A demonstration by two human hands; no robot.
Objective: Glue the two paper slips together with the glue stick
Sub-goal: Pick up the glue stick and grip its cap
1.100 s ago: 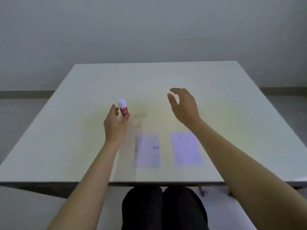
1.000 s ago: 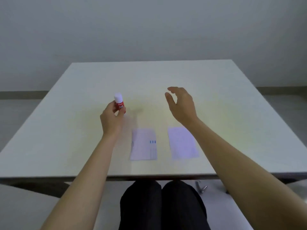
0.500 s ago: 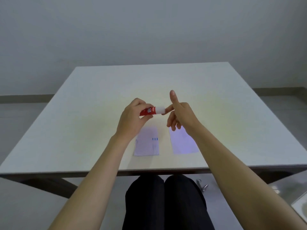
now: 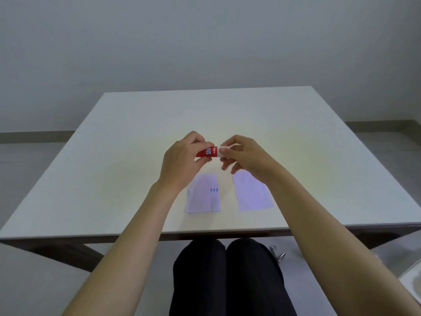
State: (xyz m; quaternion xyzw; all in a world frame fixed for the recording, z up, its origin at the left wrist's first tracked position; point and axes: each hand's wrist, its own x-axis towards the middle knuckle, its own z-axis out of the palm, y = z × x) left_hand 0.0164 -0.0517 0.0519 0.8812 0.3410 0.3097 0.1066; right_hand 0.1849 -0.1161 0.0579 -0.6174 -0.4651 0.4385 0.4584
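Note:
I hold a red glue stick (image 4: 208,152) sideways above the table, its white cap pointing right. My left hand (image 4: 182,160) grips the red body. My right hand (image 4: 243,155) pinches the white cap (image 4: 221,151) between thumb and fingers. Below the hands two pale paper slips lie flat side by side near the front edge: the left slip (image 4: 204,195) carries small blue marks, the right slip (image 4: 252,193) is plain and partly under my right wrist.
The white table (image 4: 136,137) has its front edge close to my lap. A grey wall stands behind it. My dark-trousered legs show under the table, with a small metal object (image 4: 276,254) on the floor beside them.
My left hand lifted the glue stick off the table and turned it sideways. My right hand came in from open and closed its fingers on the cap.

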